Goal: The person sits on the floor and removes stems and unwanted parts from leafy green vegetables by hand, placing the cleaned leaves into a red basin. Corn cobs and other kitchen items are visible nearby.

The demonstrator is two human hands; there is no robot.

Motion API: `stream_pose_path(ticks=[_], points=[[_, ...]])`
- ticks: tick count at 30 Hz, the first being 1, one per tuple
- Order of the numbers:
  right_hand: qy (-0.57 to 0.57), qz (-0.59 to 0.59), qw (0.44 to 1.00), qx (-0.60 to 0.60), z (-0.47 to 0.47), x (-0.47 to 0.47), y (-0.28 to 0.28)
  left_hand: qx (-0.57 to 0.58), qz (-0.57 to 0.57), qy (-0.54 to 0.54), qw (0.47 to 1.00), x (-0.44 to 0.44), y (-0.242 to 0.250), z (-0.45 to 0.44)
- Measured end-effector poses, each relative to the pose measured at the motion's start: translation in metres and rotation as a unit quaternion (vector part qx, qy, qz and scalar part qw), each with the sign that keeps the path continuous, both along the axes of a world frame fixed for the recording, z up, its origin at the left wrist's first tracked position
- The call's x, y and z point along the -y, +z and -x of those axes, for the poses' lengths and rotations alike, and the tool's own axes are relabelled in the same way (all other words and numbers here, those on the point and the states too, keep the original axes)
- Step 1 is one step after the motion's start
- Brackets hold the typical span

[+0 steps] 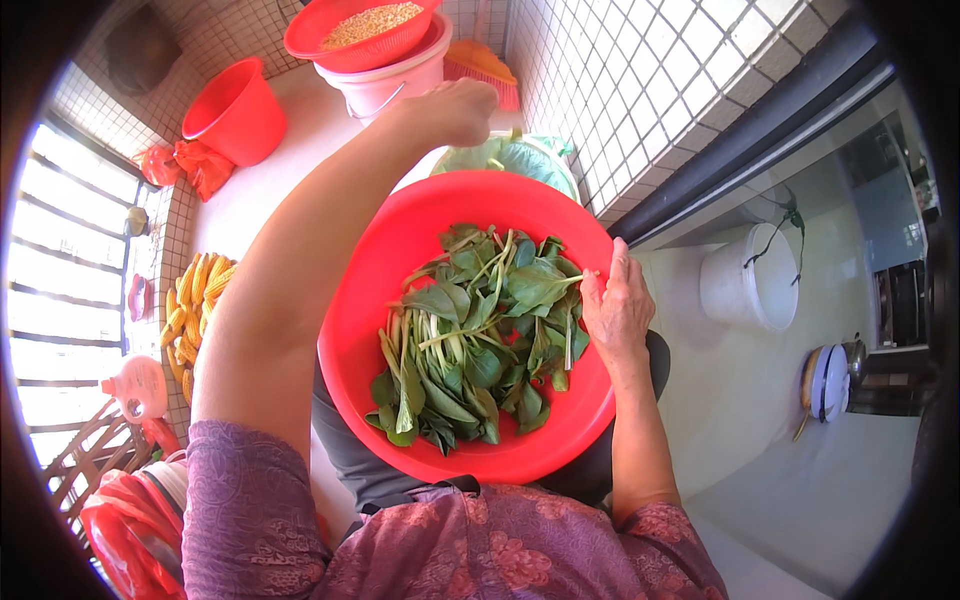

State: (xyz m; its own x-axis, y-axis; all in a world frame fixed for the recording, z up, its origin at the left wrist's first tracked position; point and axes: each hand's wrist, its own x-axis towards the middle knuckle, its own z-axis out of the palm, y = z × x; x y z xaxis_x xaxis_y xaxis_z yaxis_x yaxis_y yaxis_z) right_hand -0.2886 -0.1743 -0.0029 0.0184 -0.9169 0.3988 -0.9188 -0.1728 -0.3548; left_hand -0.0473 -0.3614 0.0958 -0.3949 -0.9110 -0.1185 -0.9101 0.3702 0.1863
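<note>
A red plastic basin (420, 202) rests on my lap with leafy green vegetables (457, 352) in it, many stems lying together on the left. My right hand (619, 304) is at the basin's right rim, its thumb and fingers closed on the stem end of a green leaf (541, 288). My left hand (465, 112) reaches past the far rim, above a bin lined with a green plastic bag (551, 161). A small greenish piece (516, 133) shows just beside that hand; whether the fingers hold it cannot be made out, as they are blurred.
Beyond stand a pink bucket (367, 82) under a red colander of grain (367, 26), a red broom (487, 71) and a red tub (236, 112). Corn cobs (195, 300) lie at left. A tiled wall (637, 90) and a white bucket (739, 277) are at right.
</note>
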Motion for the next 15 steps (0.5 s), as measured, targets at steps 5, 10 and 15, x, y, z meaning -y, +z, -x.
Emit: stream_pose_path(ticks=[5,10,15], points=[[0.004,-0.008,1.000,0.003,0.002,-0.001,-0.001,-0.002,0.294,-0.083,0.952,-0.012,-0.019,0.011],[0.002,0.046,0.998,0.033,0.002,-0.001,0.001,-0.114,0.274,-0.144,0.944,-0.070,-0.030,0.001],[0.085,0.178,0.976,0.094,0.001,-0.026,0.005,-0.220,0.245,-0.156,0.931,-0.167,-0.044,-0.011]])
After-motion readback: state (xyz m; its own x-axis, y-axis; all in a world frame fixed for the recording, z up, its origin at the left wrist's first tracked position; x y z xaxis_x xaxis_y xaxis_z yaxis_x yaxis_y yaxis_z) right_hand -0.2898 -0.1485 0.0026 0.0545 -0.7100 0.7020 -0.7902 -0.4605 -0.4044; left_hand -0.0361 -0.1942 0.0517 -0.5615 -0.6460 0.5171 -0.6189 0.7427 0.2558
